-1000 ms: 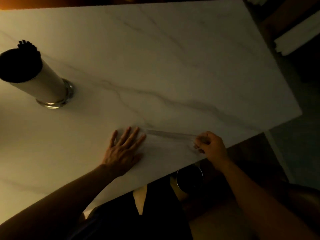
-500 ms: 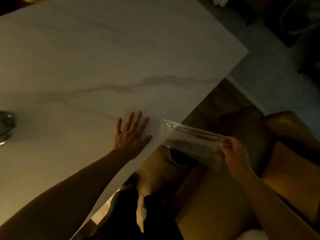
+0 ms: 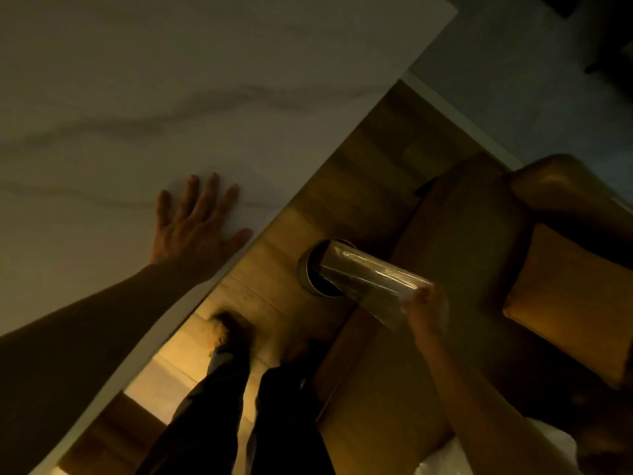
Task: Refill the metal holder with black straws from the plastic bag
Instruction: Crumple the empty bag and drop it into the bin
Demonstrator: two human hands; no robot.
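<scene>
My right hand (image 3: 426,308) grips one end of a clear plastic bag (image 3: 371,281), off the table and low over the floor. The bag's far end dips into the mouth of a round dark metal bin (image 3: 305,272) standing on the wooden floor. I cannot tell whether any straws are in the bag. My left hand (image 3: 195,228) lies flat, fingers spread, on the white marble table (image 3: 171,97) close to its front edge. The metal straw holder is out of view.
An orange-brown upholstered seat (image 3: 462,234) with a cushion (image 3: 575,289) stands right of the bin. My legs and one foot (image 3: 229,330) are on the wooden floor below the table edge. Grey floor lies at the top right.
My right hand has carried the plastic bag off the table and down to the bin on the floor. The view has swung right, so the straw holder has left the frame. My left hand stays flat.
</scene>
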